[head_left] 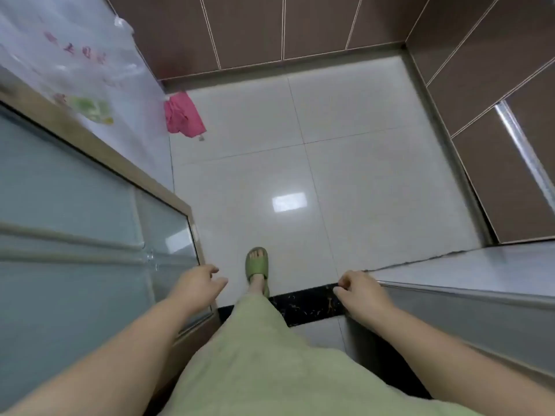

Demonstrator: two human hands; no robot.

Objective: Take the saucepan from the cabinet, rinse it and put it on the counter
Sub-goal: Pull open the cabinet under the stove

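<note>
Two bare hands low in view, both empty. Left hand [196, 282] loosely spread, fingers apart and slightly curled, hovering just beside the near corner of a frosted glass door [75, 211] with a pale wooden frame. Right hand [362, 291] loosely curled, fingers bent inward, nothing between them, at the end of a metal rail [468, 291] that edges a grey ledge on the right; touching it or just above it, cannot tell. No saucepan anywhere in view; neither hand carrying it.

Between the forearms, a light green garment [270, 364] hanging down the middle. Beyond its hem, one foot in a green slipper [257, 263], toes pointing away, planted on the white tiled floor [360, 175]. Under the garment and right hand, a black threshold strip [306, 304] with gold flecks, running across the floor.

Up the left side, a clear plastic bag [84, 70] with red lettering and something yellow-green inside, resting above the wooden frame. Near it, on the floor against the wall, a crumpled pink cloth [183, 115]. Brown wall tiles [300, 25] at the far side and on the right. Bright rectangular glare on the floor tiles near the centre.
</note>
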